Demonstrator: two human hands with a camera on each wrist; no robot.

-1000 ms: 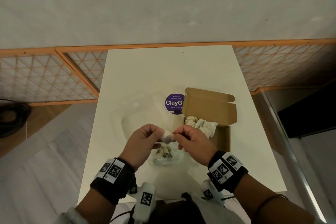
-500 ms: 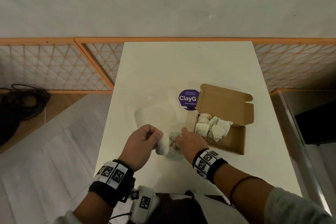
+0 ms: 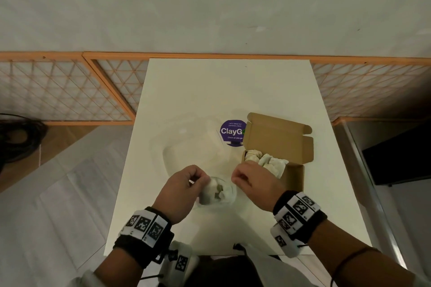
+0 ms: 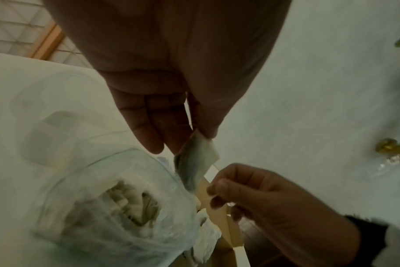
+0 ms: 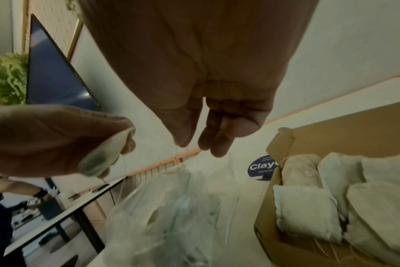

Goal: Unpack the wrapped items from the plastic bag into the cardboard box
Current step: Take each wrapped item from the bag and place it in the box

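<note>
Clear plastic bag [image 3: 219, 193], wrapped items showing inside, sits on the white counter [image 3: 228, 91] with its rim pinched by the left hand [image 3: 184, 191] and the right hand [image 3: 254, 184], just left of the cardboard box [image 3: 279, 147] holding more bundles.

I am seeing the clear plastic bag [image 3: 218, 193] lying on the white table [image 3: 210, 91], the open brown cardboard box [image 3: 279, 144] sitting just to its right.

I seem to be in an office pantry: my white tabletop [image 3: 233, 91] carries a purple "Clean as you go" sticker [image 3: 232, 132], a wood-framed lattice partition [image 3: 58, 91] lines the plain wall, and a dark screen [image 5: 55, 86] stands beside a potted plant [image 5: 9, 75].
</note>
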